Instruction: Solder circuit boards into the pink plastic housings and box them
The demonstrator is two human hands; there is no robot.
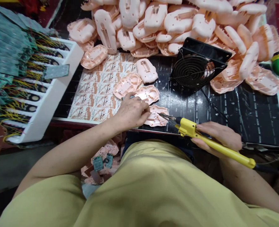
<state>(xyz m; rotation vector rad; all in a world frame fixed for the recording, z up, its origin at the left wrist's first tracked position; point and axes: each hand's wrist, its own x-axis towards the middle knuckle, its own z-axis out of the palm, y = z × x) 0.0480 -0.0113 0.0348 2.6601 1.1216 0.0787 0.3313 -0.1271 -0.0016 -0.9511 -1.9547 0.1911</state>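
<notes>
My right hand (221, 138) is wrapped round the yellow handle of a soldering iron (188, 126), which looks like the solder-feeding gun type. Its thin tip reaches over a pink plastic shell half (155, 116) at the bench's front edge. Over that shell and a second open shell half (151, 94) is my left hand (132, 110), its fingers curled and close together. A bit of blue-green shows by its fingertips, but what they grip is hidden. Another open shell half (127, 84) and a closed-side-up shell (147, 70) lie just beyond.
A black fan (191, 71) with a wire grille stands right of centre. Behind it spreads a large heap of pink shells (155, 15). At left, a white foam tray (56, 91) holds wired speakers and green circuit boards (7, 41). Printed sheets (92, 94) cover part of the bench.
</notes>
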